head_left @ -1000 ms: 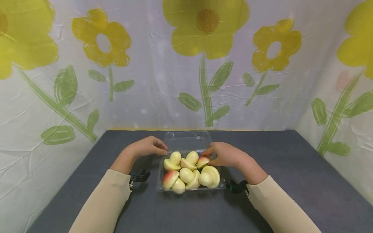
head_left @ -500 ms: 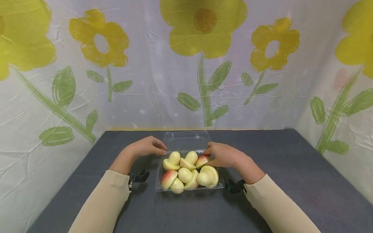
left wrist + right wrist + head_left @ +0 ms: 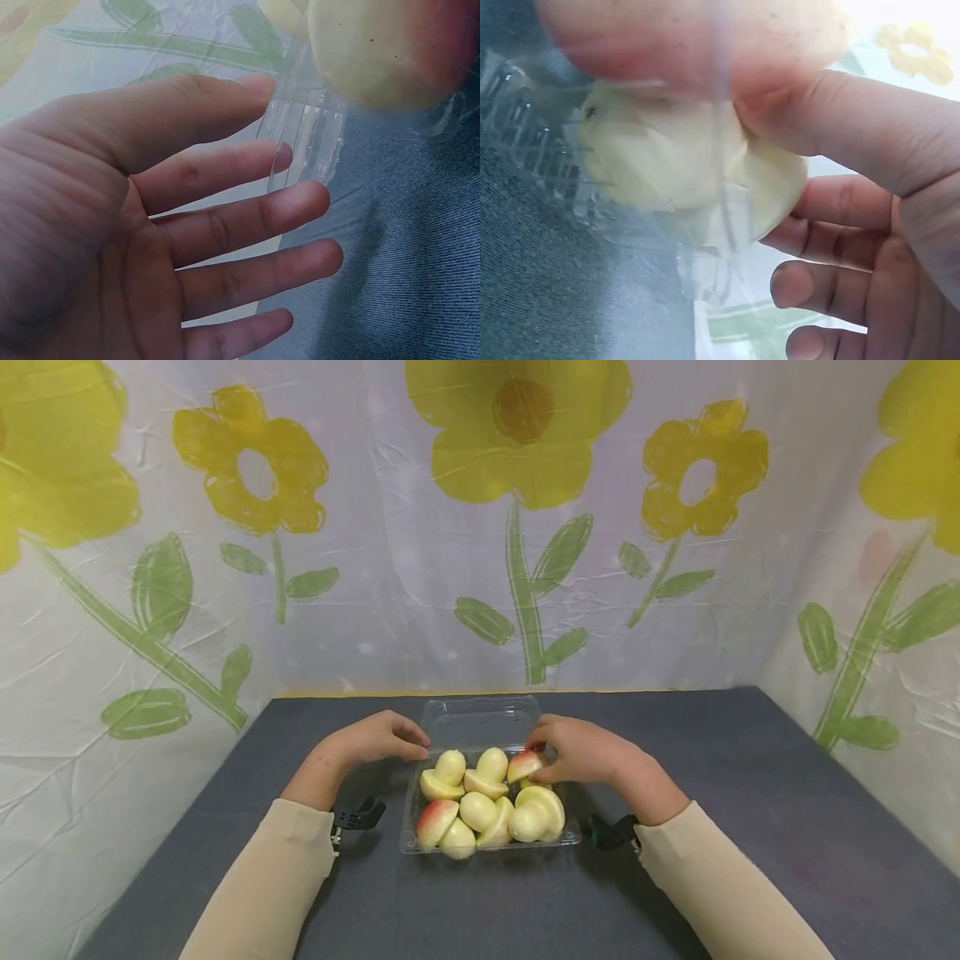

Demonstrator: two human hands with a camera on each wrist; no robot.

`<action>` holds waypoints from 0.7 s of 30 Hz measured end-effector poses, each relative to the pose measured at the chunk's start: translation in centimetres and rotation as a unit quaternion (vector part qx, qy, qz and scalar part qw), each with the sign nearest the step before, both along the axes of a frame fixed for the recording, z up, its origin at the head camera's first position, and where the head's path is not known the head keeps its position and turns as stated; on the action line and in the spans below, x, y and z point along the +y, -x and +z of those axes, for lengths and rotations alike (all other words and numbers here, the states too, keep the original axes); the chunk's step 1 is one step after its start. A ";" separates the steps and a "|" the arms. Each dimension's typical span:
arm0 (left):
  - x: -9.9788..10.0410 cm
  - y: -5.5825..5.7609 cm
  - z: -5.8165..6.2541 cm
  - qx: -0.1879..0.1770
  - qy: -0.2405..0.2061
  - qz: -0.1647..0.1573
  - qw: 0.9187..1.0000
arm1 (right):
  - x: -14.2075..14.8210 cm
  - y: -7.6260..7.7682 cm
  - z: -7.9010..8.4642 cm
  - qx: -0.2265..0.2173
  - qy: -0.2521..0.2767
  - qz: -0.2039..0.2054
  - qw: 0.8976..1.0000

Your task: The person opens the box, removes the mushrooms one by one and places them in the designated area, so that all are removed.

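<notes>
A clear plastic box (image 3: 491,850) holds several pale yellow peach-like fruits, some with a red blush and some shaped like a dome joined to a ball. At its back right corner my right hand (image 3: 585,752) pinches a red-blushed fruit (image 3: 522,766) between thumb and fingers. Seen from the right wrist, the thumb presses where the blushed dome (image 3: 675,45) meets a pale round part (image 3: 660,154), with clear plastic in front. My left hand (image 3: 378,737) touches the back left corner of the box, thumb tip at the rim, the other fingers spread and nearly straight (image 3: 255,217).
The clear lid (image 3: 480,723) stands open behind the box. A dark grey cloth (image 3: 480,910) covers the table. White curtains with yellow flowers (image 3: 266,643) enclose the back and sides. Black camera mounts (image 3: 360,815) sit at both wrists.
My right hand has shifted slightly up and turned the blushed fruit in the corner, so more of its red dome shows. The left hand stays at the box corner.
</notes>
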State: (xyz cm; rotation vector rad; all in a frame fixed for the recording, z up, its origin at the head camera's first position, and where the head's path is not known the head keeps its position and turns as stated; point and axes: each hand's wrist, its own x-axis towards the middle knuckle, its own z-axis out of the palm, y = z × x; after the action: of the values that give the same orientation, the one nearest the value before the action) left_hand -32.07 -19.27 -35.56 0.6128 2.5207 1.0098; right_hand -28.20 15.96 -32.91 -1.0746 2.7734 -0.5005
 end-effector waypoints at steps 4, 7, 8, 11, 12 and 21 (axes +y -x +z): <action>-0.1 0.1 0.0 0.001 0.003 0.001 1.000 | 0.2 -0.1 0.5 -0.012 0.023 -0.006 1.000; -0.1 0.1 0.1 0.001 0.003 0.002 1.000 | 0.4 0.0 0.7 -0.021 0.035 -0.012 0.999; -0.1 0.0 0.1 0.001 0.003 0.001 1.000 | 0.4 0.0 0.8 -0.024 0.040 -0.013 0.999; -0.1 -0.1 0.2 -0.001 0.002 0.003 1.000 | 0.7 0.0 1.1 -0.032 0.051 -0.019 0.998; -0.1 -0.2 0.2 -0.001 0.002 0.003 1.000 | 0.8 0.1 1.1 -0.036 0.055 -0.022 0.998; 0.0 0.0 0.1 0.000 0.004 0.002 1.000 | 2.1 0.3 1.8 -0.023 0.086 -0.039 0.995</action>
State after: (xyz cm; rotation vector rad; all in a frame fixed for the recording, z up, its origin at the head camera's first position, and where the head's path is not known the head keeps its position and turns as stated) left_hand -32.06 -19.27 -35.45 0.6057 2.5270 1.0002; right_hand -28.51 18.04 -31.15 -0.9750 2.7830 -0.7752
